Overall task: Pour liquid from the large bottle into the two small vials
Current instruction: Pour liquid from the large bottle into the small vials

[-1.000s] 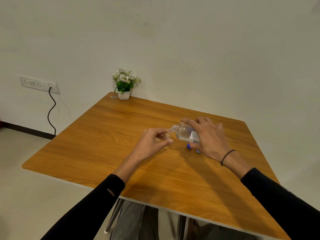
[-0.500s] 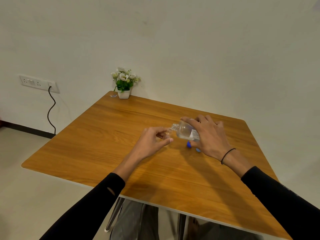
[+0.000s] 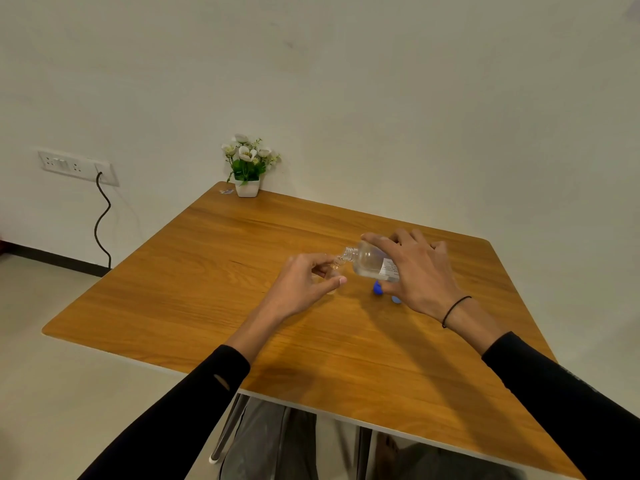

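My right hand point(image 3: 420, 271) grips the large clear bottle point(image 3: 369, 261), uncapped and tipped to the left, neck down toward a small clear vial point(image 3: 335, 264). My left hand point(image 3: 304, 282) holds that vial between thumb and fingers just above the wooden table point(image 3: 207, 271); most of the vial is hidden by the fingers. The bottle's mouth touches or nearly touches the vial's mouth. Two small blue caps point(image 3: 378, 288) lie on the table under my right hand. I cannot see a second vial.
A small white pot of white flowers point(image 3: 247, 168) stands at the table's far left corner, with a tiny scrap beside it. A wall socket with a black cable point(image 3: 100, 216) is at the left. My legs show below the table's near edge.
The bottle's neck has risen slightly and stays at the vial's mouth. Both hands have barely shifted.
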### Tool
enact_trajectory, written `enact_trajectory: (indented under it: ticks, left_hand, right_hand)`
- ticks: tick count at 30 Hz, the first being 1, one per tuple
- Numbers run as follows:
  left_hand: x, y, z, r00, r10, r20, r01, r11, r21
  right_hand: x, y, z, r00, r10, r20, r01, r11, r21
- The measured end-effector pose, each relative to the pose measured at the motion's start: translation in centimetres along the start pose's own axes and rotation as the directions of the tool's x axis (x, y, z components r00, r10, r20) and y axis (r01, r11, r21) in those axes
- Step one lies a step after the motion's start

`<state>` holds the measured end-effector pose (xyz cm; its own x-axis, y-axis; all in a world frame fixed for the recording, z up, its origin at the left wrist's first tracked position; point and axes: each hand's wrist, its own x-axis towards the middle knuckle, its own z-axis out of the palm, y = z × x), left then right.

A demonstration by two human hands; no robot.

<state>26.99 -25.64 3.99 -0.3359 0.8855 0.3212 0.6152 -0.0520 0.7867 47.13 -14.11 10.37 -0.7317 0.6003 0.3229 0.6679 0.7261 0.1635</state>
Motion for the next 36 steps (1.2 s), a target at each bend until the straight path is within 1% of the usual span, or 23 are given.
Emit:
enact_trajectory:
  ticks: [24, 36]
  left_hand:
    - [0.13, -0.05, 0.03, 1.000, -0.004, 0.007, 0.004, 1.000, 0.027]
    - [0.11, 0.19, -0.08, 1.000, -0.011, 0.000, 0.011, 1.000, 0.011]
  right_hand:
    - [0.14, -0.14, -0.24, 1.000, -0.002, 0.003, 0.002, 1.000, 0.003]
    - [0.15, -0.25, -0.51, 1.000, 0.001, -0.001, -0.001, 1.000, 0.003]
